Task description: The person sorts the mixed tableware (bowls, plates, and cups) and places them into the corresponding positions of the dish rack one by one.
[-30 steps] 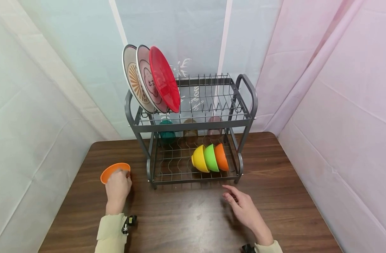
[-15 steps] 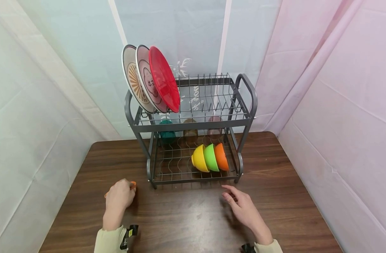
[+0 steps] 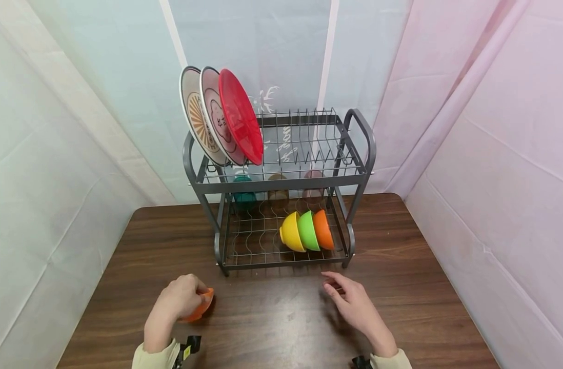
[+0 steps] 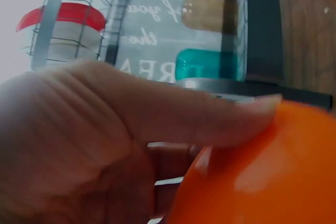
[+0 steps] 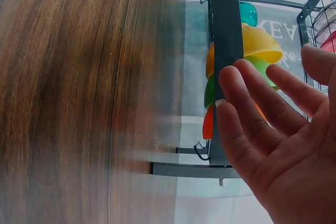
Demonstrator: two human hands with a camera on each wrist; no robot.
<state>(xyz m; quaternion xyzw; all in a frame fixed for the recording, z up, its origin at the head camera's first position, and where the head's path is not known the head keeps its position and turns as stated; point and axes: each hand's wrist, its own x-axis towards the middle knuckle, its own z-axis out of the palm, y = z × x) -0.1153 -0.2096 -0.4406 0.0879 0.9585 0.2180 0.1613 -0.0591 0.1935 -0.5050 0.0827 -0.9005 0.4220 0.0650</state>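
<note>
In the head view my left hand (image 3: 176,301) pinches an orange bowl (image 3: 204,306) by its rim, low at the table's left side. The left wrist view has the thumb lying along the bowl's orange wall (image 4: 273,166); the fingertips are hidden. My right hand (image 3: 353,303) holds nothing and hovers or rests near the table in front of the rack, fingers relaxed; contact with the table is unclear. On the lower tier of the dark dish rack (image 3: 281,183), a yellow bowl (image 3: 292,233), a green bowl (image 3: 307,230) and another orange bowl (image 3: 324,229) stand nested on their sides.
Two patterned plates (image 3: 192,113) and a red plate (image 3: 240,118) stand on edge at the upper tier's left. A teal cup (image 3: 244,193), a brown cup (image 3: 278,190) and a pink cup (image 3: 314,185) sit at the lower back. Fabric walls surround the wooden table (image 3: 263,323).
My left hand has drawn the orange bowl toward me and slightly right, and the bowl has tipped from facing up to tilted. The right hand has hardly moved.
</note>
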